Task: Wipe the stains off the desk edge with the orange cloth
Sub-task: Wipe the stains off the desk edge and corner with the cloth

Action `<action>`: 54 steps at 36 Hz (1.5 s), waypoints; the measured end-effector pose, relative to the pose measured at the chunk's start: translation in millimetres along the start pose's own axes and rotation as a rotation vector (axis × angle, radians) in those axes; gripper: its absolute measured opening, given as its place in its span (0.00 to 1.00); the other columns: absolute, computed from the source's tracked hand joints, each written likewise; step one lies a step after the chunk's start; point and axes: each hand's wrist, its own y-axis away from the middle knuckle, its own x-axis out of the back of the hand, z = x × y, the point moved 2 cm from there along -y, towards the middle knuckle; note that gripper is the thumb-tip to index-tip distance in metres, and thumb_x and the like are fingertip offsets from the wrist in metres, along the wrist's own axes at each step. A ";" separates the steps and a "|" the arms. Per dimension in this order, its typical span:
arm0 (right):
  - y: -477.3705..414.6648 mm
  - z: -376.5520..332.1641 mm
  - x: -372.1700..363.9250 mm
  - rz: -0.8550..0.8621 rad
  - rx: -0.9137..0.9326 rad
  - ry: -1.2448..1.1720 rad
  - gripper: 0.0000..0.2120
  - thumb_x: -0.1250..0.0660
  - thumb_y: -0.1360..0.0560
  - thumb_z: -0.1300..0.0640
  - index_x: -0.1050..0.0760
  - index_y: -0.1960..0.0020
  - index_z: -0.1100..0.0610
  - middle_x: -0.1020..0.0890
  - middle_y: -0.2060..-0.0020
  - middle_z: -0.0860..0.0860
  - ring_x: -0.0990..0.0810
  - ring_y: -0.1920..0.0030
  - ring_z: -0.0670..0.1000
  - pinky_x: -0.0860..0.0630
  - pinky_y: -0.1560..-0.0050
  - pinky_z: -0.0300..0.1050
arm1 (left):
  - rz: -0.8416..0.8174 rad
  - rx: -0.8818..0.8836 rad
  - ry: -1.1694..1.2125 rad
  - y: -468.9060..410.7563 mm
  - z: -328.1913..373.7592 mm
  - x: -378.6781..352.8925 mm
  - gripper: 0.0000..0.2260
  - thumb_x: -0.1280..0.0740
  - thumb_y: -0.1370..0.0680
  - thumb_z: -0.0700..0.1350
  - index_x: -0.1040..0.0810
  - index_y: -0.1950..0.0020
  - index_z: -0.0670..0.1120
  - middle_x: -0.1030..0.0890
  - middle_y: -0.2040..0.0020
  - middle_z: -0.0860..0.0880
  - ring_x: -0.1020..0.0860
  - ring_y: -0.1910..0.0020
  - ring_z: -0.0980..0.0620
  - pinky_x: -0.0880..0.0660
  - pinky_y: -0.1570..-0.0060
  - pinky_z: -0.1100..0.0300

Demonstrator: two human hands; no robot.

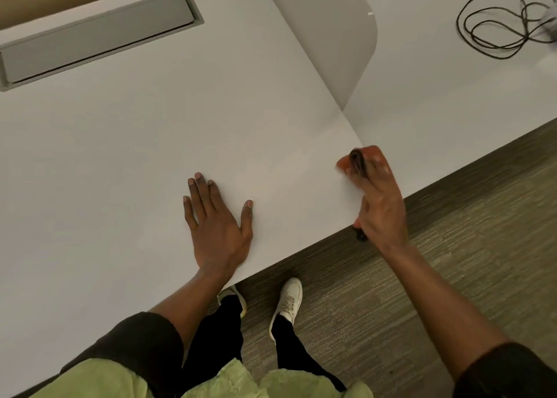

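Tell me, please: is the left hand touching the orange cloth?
Apart. In the head view, the left hand lies flat on the desk, and bare desk surface shows between it and the orange cloth, which is under the right hand.

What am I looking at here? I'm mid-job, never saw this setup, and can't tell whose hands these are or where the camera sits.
There is no machine: a person works with bare hands, and the single picture comes from a camera on their head, looking down. The left hand lies flat, palm down, on the plain white desk top, holding nothing. The right hand presses a crumpled orange cloth onto the desk near its front edge, close to the seam with the neighbouring desk. A small dark item shows among its fingers; I cannot tell what. Farther back sit a grey rectangular cable hatch and, on the next desk, a coiled black cable. Below are carpet and white shoes.
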 end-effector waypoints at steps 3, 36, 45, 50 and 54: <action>-1.4 -21.3 -11.4 0.011 -0.073 -0.005 0.34 0.44 0.22 0.74 0.32 0.19 0.55 0.34 0.18 0.58 0.40 0.16 0.61 0.38 0.18 0.64 | -0.008 0.002 0.007 -1.5 1.7 0.4 0.42 0.50 0.12 0.68 0.51 0.10 0.38 0.57 0.09 0.42 0.63 0.10 0.46 0.58 0.11 0.42; -8.9 -142.8 -55.7 -0.223 0.426 -0.187 0.27 0.39 0.24 0.77 0.24 0.27 0.66 0.32 0.21 0.65 0.37 0.18 0.66 0.42 0.16 0.61 | 0.021 0.006 0.183 -4.6 -6.6 1.0 0.40 0.65 0.13 0.66 0.45 0.10 0.42 0.52 0.08 0.47 0.58 0.09 0.51 0.59 0.11 0.48; 10.9 -90.5 -40.6 -0.208 0.503 -0.059 0.24 0.37 0.22 0.73 0.21 0.29 0.59 0.28 0.22 0.61 0.33 0.20 0.64 0.34 0.19 0.63 | 0.020 0.002 0.198 -4.7 -9.7 3.0 0.41 0.67 0.13 0.68 0.45 0.10 0.43 0.52 0.08 0.49 0.58 0.09 0.52 0.57 0.11 0.49; -50.7 -61.8 -32.8 -0.126 0.130 -0.070 0.33 0.38 0.22 0.77 0.30 0.21 0.57 0.37 0.17 0.59 0.44 0.15 0.60 0.48 0.14 0.57 | 0.007 0.008 0.165 -3.0 -7.8 1.1 0.40 0.66 0.13 0.67 0.48 0.10 0.43 0.54 0.08 0.48 0.59 0.09 0.52 0.60 0.11 0.51; -51.1 -82.0 -41.7 -0.126 0.079 -0.101 0.34 0.39 0.20 0.77 0.37 0.17 0.57 0.41 0.16 0.58 0.48 0.14 0.58 0.49 0.13 0.55 | -0.003 0.009 0.135 -3.8 -5.6 -1.8 0.35 0.61 0.11 0.62 0.48 0.10 0.43 0.54 0.08 0.48 0.59 0.09 0.51 0.60 0.11 0.50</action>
